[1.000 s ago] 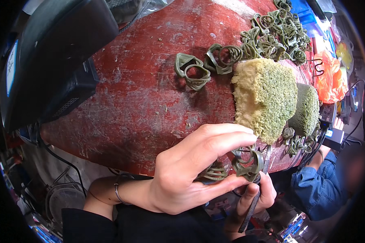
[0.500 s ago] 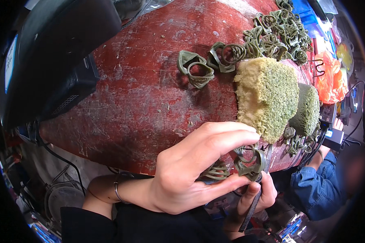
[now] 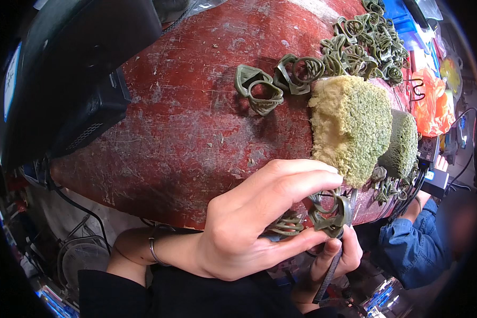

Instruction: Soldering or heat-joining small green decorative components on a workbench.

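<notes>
My left hand (image 3: 244, 212) is curled around a dark green looped piece (image 3: 331, 220), gripped between fingertips and thumb. A second green looped piece (image 3: 286, 225) sits inside the curve of that palm. Just below, my right hand (image 3: 351, 252) is closed on a slim tool with a dark textured handle (image 3: 327, 275). Its narrow metal end points up beside the held piece; whether the two touch is unclear. Right behind my left fingertips stands a rough yellow-green foam block (image 3: 352, 127).
Two green looped pieces (image 3: 261, 91) lie left of a heap of similar ones (image 3: 365, 47) on the worn red table (image 3: 180, 122). Another foam block (image 3: 406, 143) stands to the right. Black equipment (image 3: 79, 79) is at left, an orange bag (image 3: 432, 103) at right. A person in a blue sleeve (image 3: 411, 249) sits nearby.
The held piece has shifted and turned slightly between my left fingers. Both hands otherwise keep almost the same place and grip.
</notes>
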A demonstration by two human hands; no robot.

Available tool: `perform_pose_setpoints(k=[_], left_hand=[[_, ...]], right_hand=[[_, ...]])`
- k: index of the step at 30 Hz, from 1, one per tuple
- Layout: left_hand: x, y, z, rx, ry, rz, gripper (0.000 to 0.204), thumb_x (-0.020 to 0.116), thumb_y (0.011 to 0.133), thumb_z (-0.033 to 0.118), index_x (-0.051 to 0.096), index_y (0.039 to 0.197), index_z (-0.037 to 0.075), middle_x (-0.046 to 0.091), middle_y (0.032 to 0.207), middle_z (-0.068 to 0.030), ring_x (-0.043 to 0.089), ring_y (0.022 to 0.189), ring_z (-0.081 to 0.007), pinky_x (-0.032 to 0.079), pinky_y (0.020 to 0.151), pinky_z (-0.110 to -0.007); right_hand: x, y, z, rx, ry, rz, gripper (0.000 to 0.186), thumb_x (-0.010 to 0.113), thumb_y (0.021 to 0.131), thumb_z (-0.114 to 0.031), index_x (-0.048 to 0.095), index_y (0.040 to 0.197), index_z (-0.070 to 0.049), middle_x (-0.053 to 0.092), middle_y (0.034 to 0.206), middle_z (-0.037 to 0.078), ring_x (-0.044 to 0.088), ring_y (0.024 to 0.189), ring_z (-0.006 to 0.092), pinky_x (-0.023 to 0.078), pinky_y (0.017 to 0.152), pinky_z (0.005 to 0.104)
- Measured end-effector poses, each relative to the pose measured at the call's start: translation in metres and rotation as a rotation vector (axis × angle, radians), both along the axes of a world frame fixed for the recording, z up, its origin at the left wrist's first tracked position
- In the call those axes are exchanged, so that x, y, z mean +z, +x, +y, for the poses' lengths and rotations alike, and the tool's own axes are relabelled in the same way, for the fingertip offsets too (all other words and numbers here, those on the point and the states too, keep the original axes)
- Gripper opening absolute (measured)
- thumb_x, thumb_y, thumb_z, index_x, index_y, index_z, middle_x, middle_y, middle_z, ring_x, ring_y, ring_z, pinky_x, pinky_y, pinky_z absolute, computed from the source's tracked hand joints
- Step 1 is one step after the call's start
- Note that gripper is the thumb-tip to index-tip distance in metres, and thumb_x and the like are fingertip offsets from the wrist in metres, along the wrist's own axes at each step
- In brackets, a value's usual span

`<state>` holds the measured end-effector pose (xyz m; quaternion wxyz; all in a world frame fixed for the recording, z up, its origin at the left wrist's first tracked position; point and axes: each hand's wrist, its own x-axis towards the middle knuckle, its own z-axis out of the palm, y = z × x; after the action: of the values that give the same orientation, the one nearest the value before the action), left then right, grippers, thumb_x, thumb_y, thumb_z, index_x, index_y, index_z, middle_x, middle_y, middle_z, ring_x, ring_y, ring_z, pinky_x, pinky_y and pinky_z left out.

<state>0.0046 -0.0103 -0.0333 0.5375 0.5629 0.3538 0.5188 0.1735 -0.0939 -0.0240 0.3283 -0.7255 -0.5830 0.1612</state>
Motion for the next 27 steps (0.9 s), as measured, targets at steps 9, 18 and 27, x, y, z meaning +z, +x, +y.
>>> perform_pose_setpoints(k=[9,18,27], left_hand=[[0.0006,0.0001,-0.0002,0.007,-0.033,-0.003,0.050,0.078,0.062,0.003,0.055,0.106,-0.004,0.056,0.108,-0.0194,0.059,0.088,-0.0167,0.051,0.054,-0.020],[0.0017,-0.0010,-0.0009,-0.007,-0.053,-0.008,0.053,0.078,0.061,0.002,0.053,0.107,-0.005,0.054,0.109,-0.0194,0.059,0.085,-0.0149,0.050,0.055,-0.020],[0.0004,-0.0011,-0.0035,-0.062,-0.062,-0.056,0.061,0.075,0.065,-0.003,0.041,0.116,-0.006,0.053,0.112,-0.0220,0.058,0.080,-0.0125,0.049,0.057,-0.020]], right_hand=[[-0.0021,-0.0046,0.0015,-0.043,0.032,0.050,0.051,0.051,0.086,-0.045,0.057,0.083,0.006,0.051,0.051,0.003,0.049,0.045,0.0096,0.036,0.045,0.0202],[-0.0052,-0.0028,-0.0044,-0.096,-0.001,0.141,0.054,0.051,0.085,-0.047,0.057,0.083,0.007,0.051,0.052,0.004,0.048,0.043,0.0081,0.036,0.043,0.0190],[-0.0050,-0.0032,-0.0045,-0.115,0.001,0.190,0.052,0.052,0.085,-0.046,0.056,0.083,0.007,0.051,0.053,0.004,0.048,0.043,0.0076,0.036,0.042,0.0183]])
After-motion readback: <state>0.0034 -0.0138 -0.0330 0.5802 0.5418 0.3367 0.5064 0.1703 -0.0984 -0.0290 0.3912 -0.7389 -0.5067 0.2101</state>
